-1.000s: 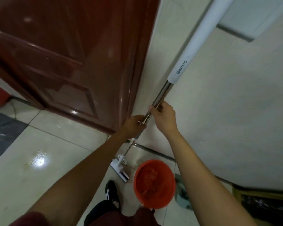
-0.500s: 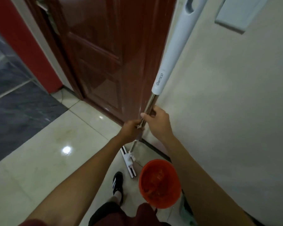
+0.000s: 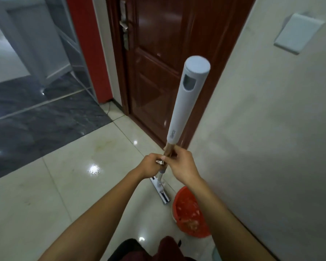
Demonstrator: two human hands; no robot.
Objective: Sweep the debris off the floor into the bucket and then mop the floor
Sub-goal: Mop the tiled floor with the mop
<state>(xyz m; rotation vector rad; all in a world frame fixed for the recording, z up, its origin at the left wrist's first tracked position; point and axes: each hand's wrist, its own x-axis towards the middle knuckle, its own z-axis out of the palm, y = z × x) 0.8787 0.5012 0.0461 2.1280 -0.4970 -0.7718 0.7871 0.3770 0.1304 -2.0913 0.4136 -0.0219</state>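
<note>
Mop [image 3: 184, 102] (smooth white cylindrical handle)

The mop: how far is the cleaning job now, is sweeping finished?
Sweeping looks done: the orange bucket holds debris. In hand: the left hand and right hand both grip the metal pole of the mop, its flat head on the floor beside the bucket. Mopping the tiles is left.

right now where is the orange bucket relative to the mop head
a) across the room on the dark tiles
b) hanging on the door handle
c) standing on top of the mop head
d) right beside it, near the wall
d: the orange bucket stands on the pale floor just right of the mop head, near the wall.
</note>
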